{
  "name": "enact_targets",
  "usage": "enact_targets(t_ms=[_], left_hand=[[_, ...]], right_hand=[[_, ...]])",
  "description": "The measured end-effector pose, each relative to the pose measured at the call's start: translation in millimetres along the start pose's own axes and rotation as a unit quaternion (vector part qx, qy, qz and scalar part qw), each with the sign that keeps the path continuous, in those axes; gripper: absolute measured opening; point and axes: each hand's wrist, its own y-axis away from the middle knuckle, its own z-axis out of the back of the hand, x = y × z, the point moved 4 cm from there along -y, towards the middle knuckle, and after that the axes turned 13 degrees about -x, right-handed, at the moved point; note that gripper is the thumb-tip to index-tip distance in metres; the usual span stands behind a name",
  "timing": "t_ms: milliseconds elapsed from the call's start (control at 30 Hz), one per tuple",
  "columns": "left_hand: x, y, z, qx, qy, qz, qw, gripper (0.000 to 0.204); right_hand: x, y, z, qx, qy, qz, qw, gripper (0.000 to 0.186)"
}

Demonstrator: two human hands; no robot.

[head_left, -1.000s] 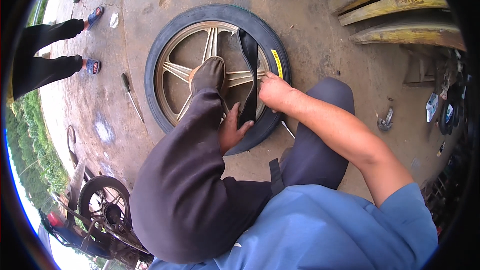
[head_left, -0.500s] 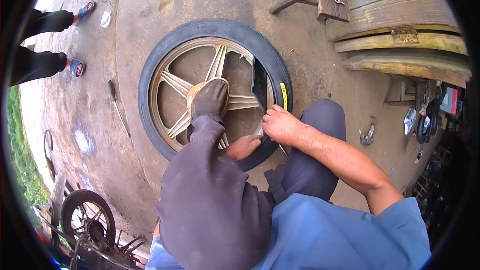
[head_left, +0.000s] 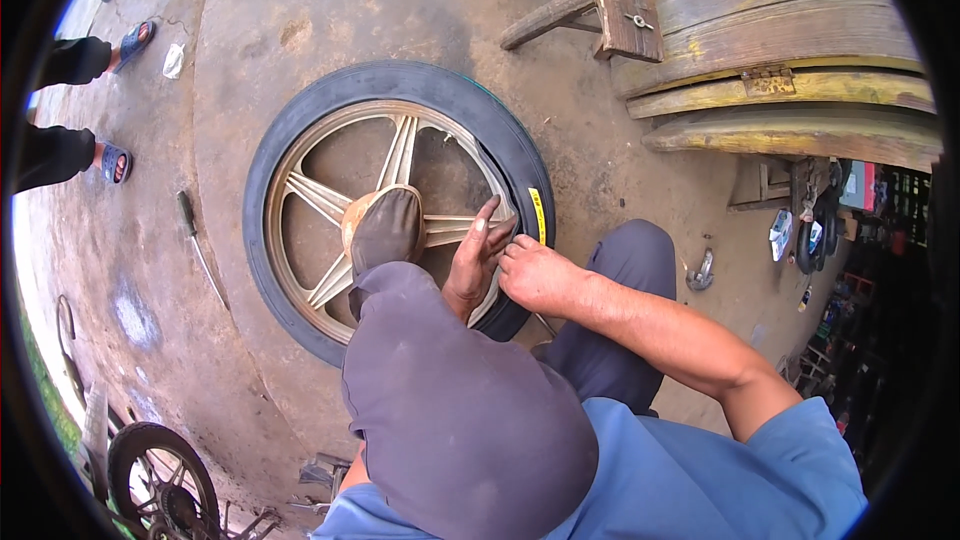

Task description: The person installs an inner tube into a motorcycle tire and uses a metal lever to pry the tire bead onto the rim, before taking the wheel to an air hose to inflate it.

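A black tyre (head_left: 330,90) with a yellow label lies flat around a gold-coloured spoked wheel rim (head_left: 300,150). My shoe (head_left: 390,225) rests on the wheel's hub. My left hand (head_left: 474,265) is over the right-hand part of the rim, its fingers stretched out and apart, the palm by the tyre's inner edge. Close beside it, my right hand (head_left: 537,276) has its fingers curled over that inner edge, below the label. What lies under the right fingertips is hidden. A dark gap shows between tyre and rim above the hands.
A long screwdriver (head_left: 203,250) lies on the concrete left of the wheel. At far left stands a person in sandals (head_left: 116,163). A wooden bench (head_left: 622,0) and yellowish boards (head_left: 780,90) are at upper right. Another wheel (head_left: 160,480) stands at lower left.
My left hand has risen from the lower rim, its fingers now stretched out. The black strip that hung inside the rim no longer shows there. The whole view has shifted.
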Motion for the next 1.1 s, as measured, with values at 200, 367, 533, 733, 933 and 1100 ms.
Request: enact_targets(t_ms=[200, 367, 533, 733, 933, 1100], left_hand=[[6, -27, -6, -0.015, -0.240, -0.047, 0.970, 0.076], [-1, -9, 0, -0.048, -0.357, -0.072, 0.930, 0.070], [34, 70, 33, -0.044, -0.492, -0.047, 0.869, 0.062], [34, 102, 55, -0.029, -0.725, -0.010, 0.689, 0.057], [24, 94, 40, 0.015, -0.835, 0.097, 0.541, 0.054], [36, 120, 58, -0.021, -0.819, 0.081, 0.567, 0.051]], right_hand=[[-5, -7, -18, 0.035, -0.031, 0.018, 0.999, 0.023], [-11, -6, -22, -0.012, 0.006, 0.044, 0.999, 0.023], [-10, -4, -20, -0.022, -0.023, 0.018, 0.999, 0.018], [-10, -6, -31, -0.013, -0.026, 0.023, 0.999, 0.015], [-48, -22, -10, -0.159, -0.104, -0.064, 0.980, 0.033], [-123, -63, -12, -0.230, -0.030, -0.318, 0.919, 0.080]])
